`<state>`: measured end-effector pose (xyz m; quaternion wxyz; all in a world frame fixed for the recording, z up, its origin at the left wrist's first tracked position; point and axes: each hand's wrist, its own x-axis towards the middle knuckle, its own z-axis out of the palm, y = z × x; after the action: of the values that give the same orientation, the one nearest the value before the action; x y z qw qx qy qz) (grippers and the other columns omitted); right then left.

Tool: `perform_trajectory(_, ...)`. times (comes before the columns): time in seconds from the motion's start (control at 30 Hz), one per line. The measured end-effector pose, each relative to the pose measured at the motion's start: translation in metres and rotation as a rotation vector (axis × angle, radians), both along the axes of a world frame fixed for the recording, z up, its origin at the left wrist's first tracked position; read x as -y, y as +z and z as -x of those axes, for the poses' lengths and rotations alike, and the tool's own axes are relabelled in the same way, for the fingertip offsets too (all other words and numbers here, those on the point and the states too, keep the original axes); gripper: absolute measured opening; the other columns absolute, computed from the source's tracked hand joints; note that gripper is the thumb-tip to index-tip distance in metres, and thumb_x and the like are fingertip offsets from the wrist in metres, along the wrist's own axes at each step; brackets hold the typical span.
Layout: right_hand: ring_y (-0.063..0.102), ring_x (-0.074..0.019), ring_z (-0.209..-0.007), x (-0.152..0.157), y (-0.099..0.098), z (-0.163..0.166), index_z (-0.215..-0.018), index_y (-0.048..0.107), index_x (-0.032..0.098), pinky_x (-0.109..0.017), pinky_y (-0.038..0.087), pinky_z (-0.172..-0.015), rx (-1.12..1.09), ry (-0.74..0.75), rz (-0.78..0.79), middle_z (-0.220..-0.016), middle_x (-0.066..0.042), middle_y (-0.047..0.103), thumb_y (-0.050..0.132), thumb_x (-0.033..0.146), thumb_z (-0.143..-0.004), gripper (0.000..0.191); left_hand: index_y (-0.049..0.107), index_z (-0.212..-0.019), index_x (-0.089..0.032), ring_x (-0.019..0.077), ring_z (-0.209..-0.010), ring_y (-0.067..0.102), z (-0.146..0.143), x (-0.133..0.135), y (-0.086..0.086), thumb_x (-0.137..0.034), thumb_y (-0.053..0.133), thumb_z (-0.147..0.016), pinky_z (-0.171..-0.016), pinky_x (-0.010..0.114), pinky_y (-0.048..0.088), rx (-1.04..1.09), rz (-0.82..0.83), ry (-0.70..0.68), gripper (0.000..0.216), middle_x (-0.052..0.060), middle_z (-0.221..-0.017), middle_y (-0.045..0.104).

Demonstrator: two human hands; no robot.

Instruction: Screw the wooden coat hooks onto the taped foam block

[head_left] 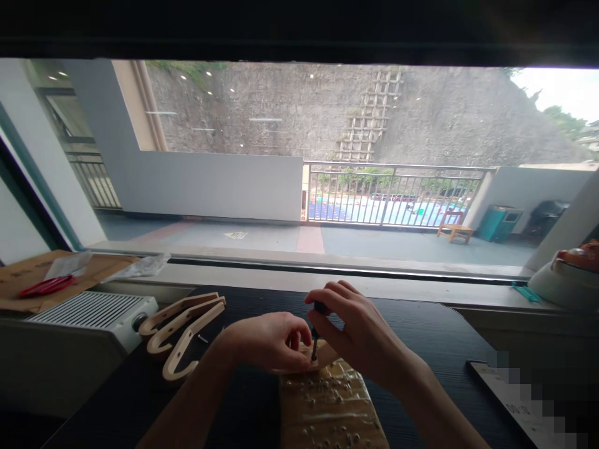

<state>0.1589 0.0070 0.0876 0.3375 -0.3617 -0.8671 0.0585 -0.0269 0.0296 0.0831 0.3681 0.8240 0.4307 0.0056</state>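
My right hand (358, 324) is closed around the black handle of a screwdriver (314, 348), whose shaft points straight down. Its tip meets a pale wooden piece (330, 352) lying at the far end of a taped block (334, 405). My left hand (269, 342) pinches the same wooden piece from the left, close to the shaft. Many small screws or holes dot the block's top; which they are is hard to tell. Left of my hands lie several J-shaped wooden pieces (183, 352) with holes, and a small screw (203, 338) rests beside them.
The dark table (253, 299) stands against a window sill. To its left are a white radiator (93, 312), brown cardboard (19, 271), red-handled scissors (47, 285) and a clear plastic bag (143, 265). A flat device with a display (515, 405) lies at right.
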Motion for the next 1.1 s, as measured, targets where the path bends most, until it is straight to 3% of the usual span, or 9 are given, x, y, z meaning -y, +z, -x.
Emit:
perform_trajectory(0.1,0.051,-0.0158,-0.080,-0.003,-0.002,0.000,-0.105,0.056,0.021,-0.029,0.040,-0.068,-0.006,-0.017,0.017,-0.087,-0.003,0.061,0.047,0.025,-0.087,0.021,0.058,-0.108,-0.020,0.0158,-0.080,0.057,0.016,0.003,0.004,-0.045,0.062,-0.068,-0.065,0.023,0.042,0.146,0.055,0.021,0.048,0.003,-0.095,0.064)
perform_trajectory(0.17,0.051,-0.0158,-0.077,-0.004,-0.003,-0.001,-0.106,0.055,0.021,-0.029,0.041,-0.067,-0.011,-0.012,0.032,-0.087,-0.004,0.061,0.047,0.025,-0.086,0.022,0.057,-0.111,-0.022,0.0156,-0.086,0.056,0.026,0.008,-0.002,-0.041,0.065,-0.069,-0.069,0.022,0.042,0.270,0.054,0.069,0.047,0.002,-0.102,0.063)
perform_trajectory(0.37,0.053,-0.0169,-0.084,-0.002,-0.003,0.001,-0.107,0.055,0.021,-0.029,0.042,-0.067,-0.040,0.003,0.040,-0.092,-0.005,0.062,0.046,0.023,-0.087,0.022,0.054,-0.113,-0.021,0.0161,-0.086,0.054,0.032,0.023,-0.051,-0.037,0.063,-0.074,-0.070,0.024,0.042,0.723,0.087,0.242,0.043,0.005,-0.109,0.060)
perform_trajectory(0.47,0.053,-0.0161,-0.082,-0.004,-0.007,0.003,-0.109,0.053,0.021,-0.028,0.041,-0.065,-0.060,-0.023,0.055,-0.093,-0.005,0.062,0.045,0.023,-0.087,0.023,0.055,-0.109,-0.020,0.0198,-0.098,0.053,0.025,0.027,-0.066,-0.034,0.064,-0.074,-0.084,0.030,0.040,0.829,0.129,0.258,0.039,0.006,-0.111,0.059)
perform_trajectory(0.63,0.051,-0.0158,-0.072,-0.009,-0.012,0.004,-0.097,0.056,0.017,-0.028,0.038,-0.060,-0.091,-0.203,0.018,-0.079,-0.004,0.060,0.049,0.025,-0.085,0.016,0.050,-0.115,-0.021,0.0172,-0.089,0.056,0.017,0.028,-0.073,-0.031,0.063,-0.076,-0.083,0.031,0.040,0.901,0.155,0.307,0.043,0.004,-0.095,0.061)
perform_trajectory(0.73,0.052,-0.0148,-0.073,-0.003,-0.010,0.006,-0.097,0.055,0.019,-0.027,0.038,-0.061,-0.106,-0.135,0.045,-0.082,-0.004,0.060,0.048,0.024,-0.085,0.015,0.051,-0.114,-0.020,0.0144,-0.080,0.055,0.016,0.027,-0.077,-0.030,0.061,-0.077,-0.080,0.030,0.042,0.903,0.136,0.339,0.040,0.002,-0.088,0.060)
perform_trajectory(0.87,0.052,-0.0133,-0.069,0.002,-0.009,0.010,-0.101,0.052,0.020,-0.026,0.037,-0.061,-0.083,-0.042,0.104,-0.081,-0.003,0.060,0.046,0.026,-0.087,0.017,0.052,-0.113,-0.022,0.0153,-0.085,0.054,0.016,0.027,-0.081,-0.026,0.059,-0.079,-0.084,0.030,0.041,0.906,0.097,0.348,0.035,0.000,-0.084,0.060)
perform_trajectory(1.1,0.046,-0.0126,-0.055,-0.014,-0.023,0.009,-0.090,0.048,0.018,-0.026,0.033,-0.054,-0.091,-0.295,0.096,-0.065,0.000,0.055,0.043,0.032,-0.087,0.015,0.054,-0.111,-0.021,0.0180,-0.091,0.055,0.014,0.027,-0.079,-0.026,0.060,-0.077,-0.085,0.032,0.042,0.897,0.103,0.359,0.035,0.000,-0.083,0.059)
